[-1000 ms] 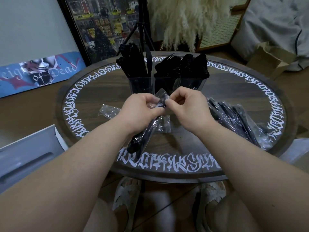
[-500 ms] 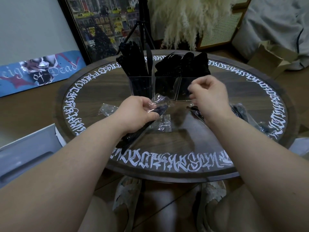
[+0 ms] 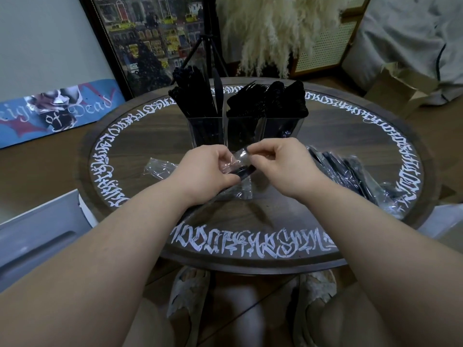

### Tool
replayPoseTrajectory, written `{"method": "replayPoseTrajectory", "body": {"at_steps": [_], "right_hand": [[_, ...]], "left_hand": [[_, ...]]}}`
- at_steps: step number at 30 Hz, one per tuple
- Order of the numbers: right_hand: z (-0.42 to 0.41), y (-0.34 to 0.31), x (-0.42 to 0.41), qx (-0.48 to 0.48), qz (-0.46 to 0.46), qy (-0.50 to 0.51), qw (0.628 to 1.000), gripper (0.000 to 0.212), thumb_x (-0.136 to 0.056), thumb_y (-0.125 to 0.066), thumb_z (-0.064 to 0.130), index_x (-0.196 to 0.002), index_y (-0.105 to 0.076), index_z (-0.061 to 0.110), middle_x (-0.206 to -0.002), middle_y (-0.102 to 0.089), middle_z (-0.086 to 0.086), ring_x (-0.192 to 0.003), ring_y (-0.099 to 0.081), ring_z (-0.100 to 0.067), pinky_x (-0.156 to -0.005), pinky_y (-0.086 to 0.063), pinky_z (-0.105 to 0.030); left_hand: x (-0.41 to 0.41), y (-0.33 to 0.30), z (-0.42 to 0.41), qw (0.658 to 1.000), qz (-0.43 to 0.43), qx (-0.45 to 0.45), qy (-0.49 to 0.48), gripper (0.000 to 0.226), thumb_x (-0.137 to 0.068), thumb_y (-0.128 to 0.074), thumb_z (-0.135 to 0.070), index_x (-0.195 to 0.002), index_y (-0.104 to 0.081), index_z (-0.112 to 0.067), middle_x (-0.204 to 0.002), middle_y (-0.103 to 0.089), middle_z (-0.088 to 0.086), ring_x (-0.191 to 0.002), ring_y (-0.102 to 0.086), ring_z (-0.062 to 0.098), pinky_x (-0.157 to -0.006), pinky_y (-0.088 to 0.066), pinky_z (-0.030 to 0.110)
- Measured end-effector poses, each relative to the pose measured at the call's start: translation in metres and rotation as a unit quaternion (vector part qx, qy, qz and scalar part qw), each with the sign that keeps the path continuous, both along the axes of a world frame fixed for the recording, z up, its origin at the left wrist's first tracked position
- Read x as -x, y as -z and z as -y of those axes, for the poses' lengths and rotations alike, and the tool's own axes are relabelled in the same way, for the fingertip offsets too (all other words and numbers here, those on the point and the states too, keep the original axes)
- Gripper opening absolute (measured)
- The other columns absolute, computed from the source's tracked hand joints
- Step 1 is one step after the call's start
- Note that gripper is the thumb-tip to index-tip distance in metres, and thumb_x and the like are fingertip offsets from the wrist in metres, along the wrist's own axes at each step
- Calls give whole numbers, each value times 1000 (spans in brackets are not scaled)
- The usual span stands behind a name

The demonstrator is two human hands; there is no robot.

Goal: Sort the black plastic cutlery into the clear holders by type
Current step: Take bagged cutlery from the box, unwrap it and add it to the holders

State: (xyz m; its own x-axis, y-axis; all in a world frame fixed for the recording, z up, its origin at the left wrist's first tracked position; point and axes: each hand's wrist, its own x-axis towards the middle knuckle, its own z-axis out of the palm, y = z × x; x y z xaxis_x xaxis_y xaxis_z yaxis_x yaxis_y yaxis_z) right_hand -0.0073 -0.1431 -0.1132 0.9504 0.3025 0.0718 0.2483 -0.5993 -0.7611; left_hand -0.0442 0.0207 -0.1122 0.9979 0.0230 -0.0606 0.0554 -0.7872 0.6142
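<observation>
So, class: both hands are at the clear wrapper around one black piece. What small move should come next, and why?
Probably pull the wrapper open and slide the black piece out. The left hand grips the wrapped piece while the right hand pinches the wrapper's top, and the piece is still sleeved, so it cannot yet go into the clear holders.

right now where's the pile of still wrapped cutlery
In the head view the wrapped pile lies on the right side of the round table, just right of the right hand.

The blue board (image 3: 56, 110) at the wall reads "of Dead" — the table rim's (image 3: 250, 242) white script seems unreadable.
</observation>
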Motion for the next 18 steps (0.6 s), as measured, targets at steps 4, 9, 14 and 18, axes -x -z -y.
{"method": "replayPoseTrajectory", "body": {"at_steps": [4, 9, 14, 18], "right_hand": [[3, 0, -1, -62, -70, -10, 996, 8, -84, -68, 16, -90, -73, 17, -79, -69, 4, -72, -60, -5, -69, -47, -18], [5, 0, -4, -133, -150, -8, 980, 7, -83, -70, 10, -78, -70, 16, -64, -62, 1, -56, -52, -7, -57, -40, -21], [13, -1, -9, -222, -185, 51, 956, 18, -84, -68, 4, -71, -64, 14, -61, -56, -1, -55, -49, -10, -50, -38, -21], [24, -2, -13, -285, -207, 84, 932, 17, -87, -64, 2, -72, -63, 12, -59, -52, -2, -55, -47, -11, -51, -37, -22]], "left_hand": [[1, 1, 2, 1000, 14, 21, 7, 23, -77, -78, -25, -89, -59, -30, -81, -67, -10, -76, -63, 6, -76, -51, 26], [1, -1, 2, 997, 49, 62, -27, 28, -75, -80, -28, -95, -61, -28, -83, -68, -9, -78, -64, 5, -79, -54, 29], [3, -10, -7, 987, 90, 48, -123, 50, -82, -70, -32, -127, -51, -27, -115, -59, -16, -107, -54, 6, -96, -42, 26], [4, -4, -31, 958, -3, 154, -242, 47, -88, -57, -18, -133, -48, -18, -123, -60, -4, -93, -64, 16, -78, -52, 33]]}}
